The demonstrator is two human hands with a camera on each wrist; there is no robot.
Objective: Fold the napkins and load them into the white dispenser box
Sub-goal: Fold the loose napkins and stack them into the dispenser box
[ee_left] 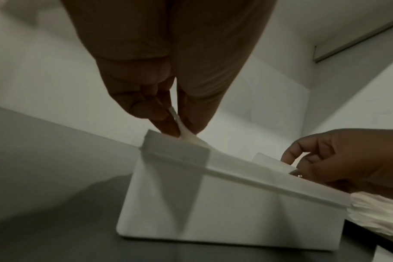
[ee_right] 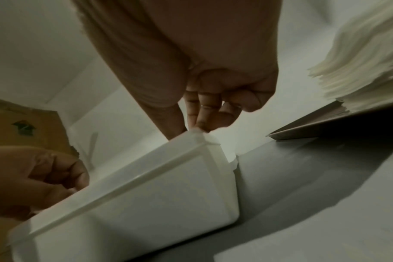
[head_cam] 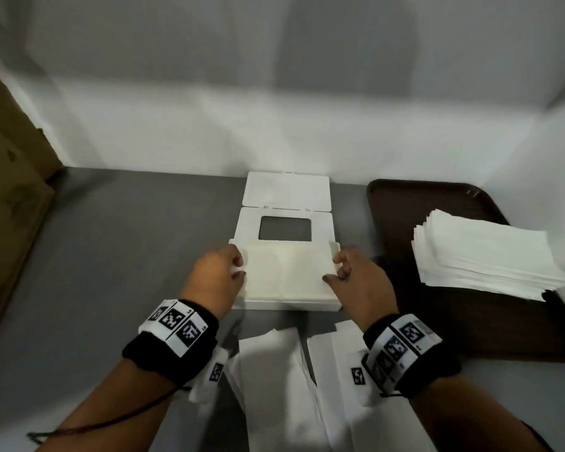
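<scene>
The white dispenser box (head_cam: 287, 305) stands open in the middle of the grey table, its windowed lid (head_cam: 252, 226) folded back flat behind it. A folded white napkin (head_cam: 287, 272) lies across the top of the box. My left hand (head_cam: 240, 267) pinches the napkin's left end; in the left wrist view my left hand (ee_left: 177, 127) has thumb and finger closed on the thin napkin edge (ee_left: 191, 138) above the box (ee_left: 213, 212). My right hand (head_cam: 333, 270) pinches the right end, and its fingertips (ee_right: 200, 124) sit at the box corner (ee_right: 209, 147).
A tall stack of unfolded napkins (head_cam: 483, 259) sits on a dark brown tray (head_cam: 405, 197) at the right. Folded napkins (head_cam: 274, 380) lie on the table between my forearms. A cardboard box (head_cam: 10, 190) stands at the left, a white wall behind.
</scene>
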